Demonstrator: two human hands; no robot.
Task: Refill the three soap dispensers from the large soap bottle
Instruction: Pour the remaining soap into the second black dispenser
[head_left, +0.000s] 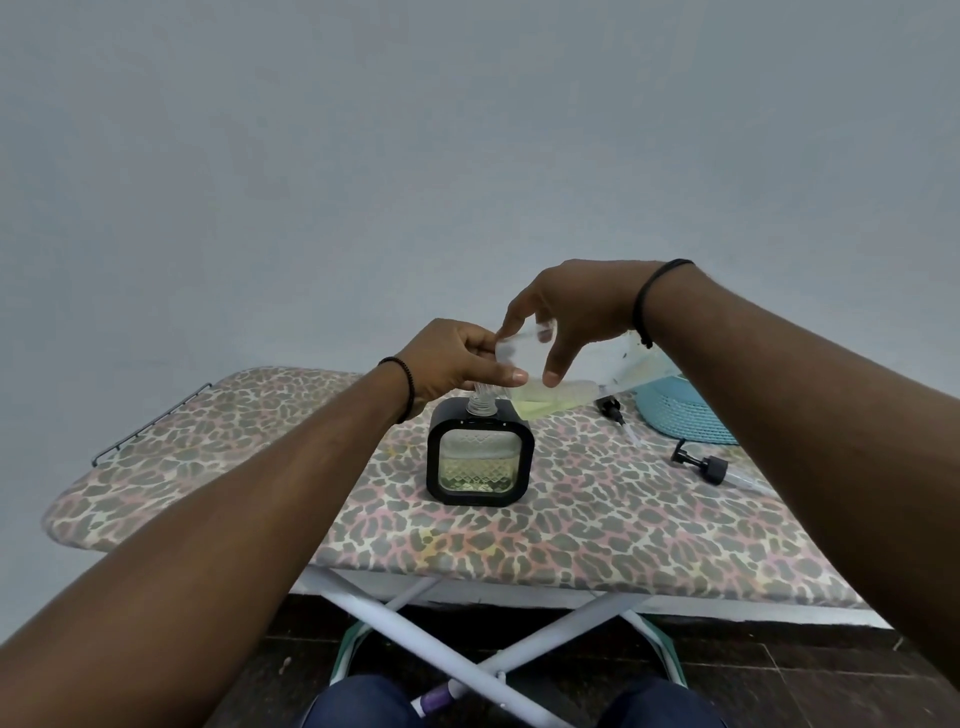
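Observation:
A square soap dispenser (480, 462) with a black frame and patterned glass stands on the ironing board, about half full of yellowish liquid. Its pump is off and its clear threaded neck (480, 404) is open. Right above the neck, both hands hold a small clear funnel-like piece (519, 347). My left hand (457, 364) pinches its lower left side. My right hand (566, 312) grips its rim from above, thumb down on the right. Behind the dispenser lies a clear container of yellow-green soap (556, 402), partly hidden by my right arm.
The ironing board (260, 467) has a leopard-print cover and a wire rest at its left end. Two black pump heads (698, 463) (611, 408) lie to the right. A teal basket (680, 415) sits at the back right. The board's white crossed legs and my knees are below.

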